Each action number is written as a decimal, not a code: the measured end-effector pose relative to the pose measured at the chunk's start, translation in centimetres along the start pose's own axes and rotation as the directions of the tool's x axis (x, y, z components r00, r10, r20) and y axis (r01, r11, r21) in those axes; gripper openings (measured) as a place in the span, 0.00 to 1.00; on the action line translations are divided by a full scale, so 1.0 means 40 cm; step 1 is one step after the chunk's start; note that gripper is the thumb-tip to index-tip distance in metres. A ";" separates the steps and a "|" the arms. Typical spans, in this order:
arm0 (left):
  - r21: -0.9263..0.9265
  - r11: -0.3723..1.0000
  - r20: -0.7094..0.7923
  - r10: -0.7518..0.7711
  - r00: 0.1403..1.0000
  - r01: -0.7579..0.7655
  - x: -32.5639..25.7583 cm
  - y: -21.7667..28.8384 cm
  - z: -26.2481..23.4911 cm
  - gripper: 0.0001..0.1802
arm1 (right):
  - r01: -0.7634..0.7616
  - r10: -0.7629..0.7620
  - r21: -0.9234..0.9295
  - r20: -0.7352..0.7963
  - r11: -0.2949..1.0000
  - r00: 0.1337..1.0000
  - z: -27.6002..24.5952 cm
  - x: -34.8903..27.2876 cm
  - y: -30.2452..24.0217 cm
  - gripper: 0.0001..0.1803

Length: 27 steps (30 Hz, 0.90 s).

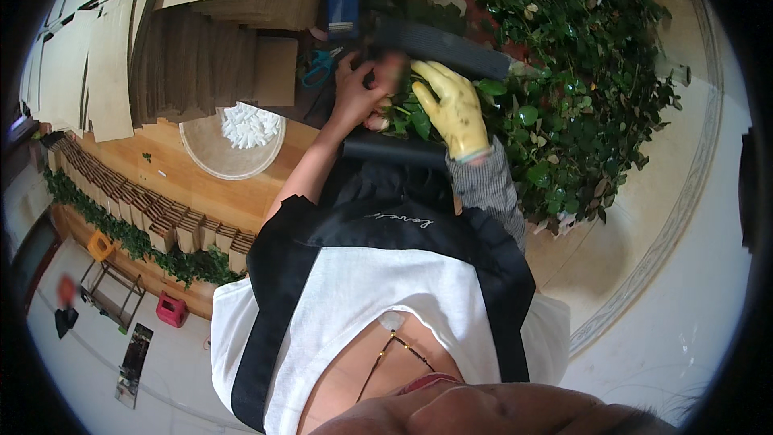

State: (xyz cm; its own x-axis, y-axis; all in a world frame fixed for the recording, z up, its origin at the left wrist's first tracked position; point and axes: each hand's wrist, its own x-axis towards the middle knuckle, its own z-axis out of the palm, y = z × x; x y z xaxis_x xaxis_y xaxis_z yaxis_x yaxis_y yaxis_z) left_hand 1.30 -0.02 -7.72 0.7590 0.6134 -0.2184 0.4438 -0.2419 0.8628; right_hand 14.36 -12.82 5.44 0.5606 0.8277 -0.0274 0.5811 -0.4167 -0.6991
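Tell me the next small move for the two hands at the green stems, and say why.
Probably draw the bare left hand toward the gloved right hand to tighten the bunch. Both hands already rest on the leafy stems between the two dark strips, and the leaves spread loosely between them. Whether either hand grips firmly cannot be told.
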 end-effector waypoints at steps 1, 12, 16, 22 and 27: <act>0.008 1.000 0.002 -0.003 1.000 0.003 -0.002 0.010 -0.003 0.28 | -0.027 0.026 0.125 0.006 0.992 1.000 0.004 0.008 0.008 0.16; 0.008 1.000 -0.001 -0.007 1.000 0.007 -0.007 0.021 -0.011 0.28 | 0.098 -0.098 -0.135 0.004 0.986 0.995 0.006 0.021 0.003 0.14; 0.008 0.998 0.022 -0.060 0.998 0.060 -0.003 0.028 -0.004 0.28 | 0.133 -0.131 -0.218 0.023 0.967 0.991 0.055 0.019 0.042 0.20; 0.019 0.999 0.053 -0.048 0.997 0.047 0.001 0.016 -0.012 0.31 | 0.160 -0.165 -0.242 0.002 0.957 0.986 0.074 0.035 0.053 0.21; -0.546 0.809 0.114 -0.187 0.976 0.219 -0.012 0.034 -0.132 0.17 | 0.216 -0.238 -0.421 0.001 0.881 0.971 0.107 0.034 0.044 0.17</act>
State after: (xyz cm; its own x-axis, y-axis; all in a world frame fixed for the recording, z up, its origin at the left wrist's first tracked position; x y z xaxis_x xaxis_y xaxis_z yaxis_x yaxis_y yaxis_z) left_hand -0.98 3.32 -4.06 0.7120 0.5580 -0.4262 0.2644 0.3492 0.8990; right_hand 13.63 -10.81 1.09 0.4057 0.9033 0.1391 0.8816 -0.3466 -0.3205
